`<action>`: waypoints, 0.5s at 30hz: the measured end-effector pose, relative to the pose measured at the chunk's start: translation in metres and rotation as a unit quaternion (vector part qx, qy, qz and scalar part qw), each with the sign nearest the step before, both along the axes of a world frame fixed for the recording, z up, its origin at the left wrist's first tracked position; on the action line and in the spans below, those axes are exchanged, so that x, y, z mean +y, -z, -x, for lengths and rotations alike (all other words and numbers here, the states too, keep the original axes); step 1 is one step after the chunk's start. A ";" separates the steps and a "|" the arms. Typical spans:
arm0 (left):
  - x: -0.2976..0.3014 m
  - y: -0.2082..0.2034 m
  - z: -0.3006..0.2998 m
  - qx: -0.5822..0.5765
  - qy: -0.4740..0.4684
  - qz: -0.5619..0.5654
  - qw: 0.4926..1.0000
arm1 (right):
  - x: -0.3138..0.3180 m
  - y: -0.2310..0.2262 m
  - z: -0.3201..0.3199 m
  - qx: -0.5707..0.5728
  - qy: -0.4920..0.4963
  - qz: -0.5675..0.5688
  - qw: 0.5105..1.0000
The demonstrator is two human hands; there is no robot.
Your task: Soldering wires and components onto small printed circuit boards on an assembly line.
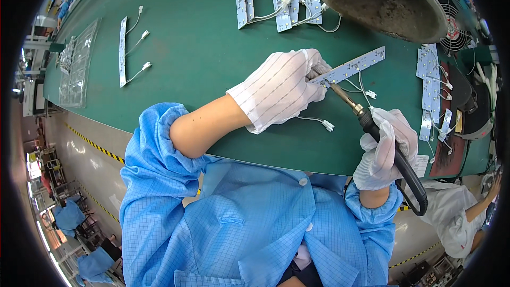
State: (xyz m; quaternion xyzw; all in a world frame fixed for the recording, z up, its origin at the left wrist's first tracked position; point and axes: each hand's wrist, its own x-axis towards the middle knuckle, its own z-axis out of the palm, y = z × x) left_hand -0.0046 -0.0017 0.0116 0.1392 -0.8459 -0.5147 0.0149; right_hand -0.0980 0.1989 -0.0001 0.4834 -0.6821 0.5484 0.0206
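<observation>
My left hand (284, 87), in a white striped glove, grips the near left end of a white LED strip board (356, 67). The board slants up to the right above the green bench, with thin white wires and small plugs hanging from it. In my gloved right hand (390, 149) is a soldering iron (368, 122), held like a pen. Its tip touches or nearly touches the board close to my left fingers; the exact contact is too small to tell. One white connector (328, 125) lies on the bench beneath my left hand.
Several wired LED boards (279, 0) lie at the back, beside a round metal fume hood (382, 5). More boards (429, 82) are stacked at the right. A single LED board (122, 53) and a clear plastic tray (78, 69) sit at the left of the green bench (186, 37).
</observation>
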 end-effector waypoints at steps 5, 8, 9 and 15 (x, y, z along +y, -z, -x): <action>0.000 -0.002 0.000 0.005 0.008 0.046 0.999 | -0.002 -0.001 0.002 0.044 -0.004 0.002 0.999; 0.001 0.001 0.000 0.001 0.003 0.062 0.998 | -0.003 0.001 0.003 0.042 -0.023 0.006 0.999; 0.002 0.003 0.000 0.014 0.003 0.093 0.996 | -0.003 0.002 0.004 0.051 -0.030 0.018 0.998; -0.002 0.004 0.000 0.034 0.018 0.089 0.995 | -0.005 0.002 0.003 0.044 -0.006 0.036 0.998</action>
